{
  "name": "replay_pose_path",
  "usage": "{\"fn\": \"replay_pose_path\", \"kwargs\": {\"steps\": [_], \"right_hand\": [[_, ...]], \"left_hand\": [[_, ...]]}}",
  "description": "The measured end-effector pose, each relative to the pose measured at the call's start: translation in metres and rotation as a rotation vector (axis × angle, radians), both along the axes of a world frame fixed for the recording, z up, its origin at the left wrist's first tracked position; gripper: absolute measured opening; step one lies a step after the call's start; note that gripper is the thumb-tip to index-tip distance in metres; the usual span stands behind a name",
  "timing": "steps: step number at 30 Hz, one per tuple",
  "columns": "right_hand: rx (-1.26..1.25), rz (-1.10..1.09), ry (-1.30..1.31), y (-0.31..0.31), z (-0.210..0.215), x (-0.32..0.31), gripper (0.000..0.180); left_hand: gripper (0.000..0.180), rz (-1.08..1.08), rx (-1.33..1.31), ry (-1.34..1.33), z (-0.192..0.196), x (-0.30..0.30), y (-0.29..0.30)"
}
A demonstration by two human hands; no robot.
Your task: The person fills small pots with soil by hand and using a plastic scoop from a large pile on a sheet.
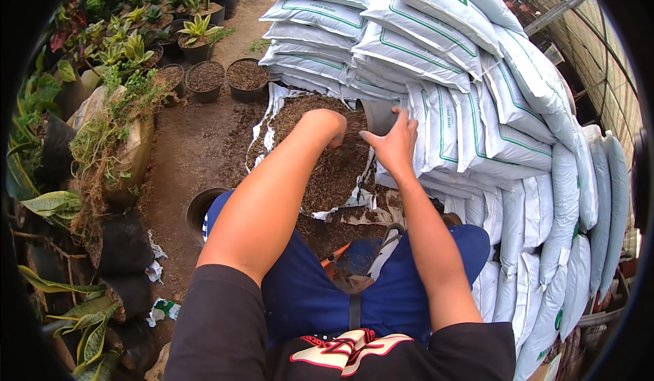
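Observation:
A dark heap of loose soil mix (327, 183) lies on torn white sheeting (268, 136) in front of me. Over its far part is my left hand (327, 126), its fingers curled downward and partly hidden; what they hold cannot be made out. Soil looks smeared by motion just right of it. A grey pot (379, 114) tilts at the heap's right edge, its mouth toward the soil. My right hand (394, 143) grips the pot's near side, thumb and fingers spread around it.
White filled sacks (436, 47) are stacked high at the back and right. Two soil-filled black pots (247, 80) stand beyond the heap. Potted plants (197, 30) line the left. Another empty-looking pot (199, 212) sits by my left knee. A blue and orange object (357, 255) lies between my legs.

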State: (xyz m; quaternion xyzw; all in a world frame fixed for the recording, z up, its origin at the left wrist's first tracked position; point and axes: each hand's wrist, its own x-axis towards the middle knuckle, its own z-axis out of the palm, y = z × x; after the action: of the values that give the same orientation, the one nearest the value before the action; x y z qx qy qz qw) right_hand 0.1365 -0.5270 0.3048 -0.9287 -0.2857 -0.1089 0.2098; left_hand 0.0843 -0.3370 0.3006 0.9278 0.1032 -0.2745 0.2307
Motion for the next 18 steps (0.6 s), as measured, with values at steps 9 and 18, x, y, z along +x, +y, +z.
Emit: {"fn": "replay_pose_path", "kwargs": {"steps": [9, 18], "right_hand": [[-0.377, 0.316, -0.213, -0.003, 0.067, -0.007, 0.095], [-0.724, 0.527, -0.211, 0.039, 0.036, 0.063, 0.106]], "left_hand": [[0.017, -0.017, -0.059, 0.01, -0.008, 0.0, -0.014], [0.024, -0.03, 0.072, -0.005, 0.018, -0.018, -0.029]]}}
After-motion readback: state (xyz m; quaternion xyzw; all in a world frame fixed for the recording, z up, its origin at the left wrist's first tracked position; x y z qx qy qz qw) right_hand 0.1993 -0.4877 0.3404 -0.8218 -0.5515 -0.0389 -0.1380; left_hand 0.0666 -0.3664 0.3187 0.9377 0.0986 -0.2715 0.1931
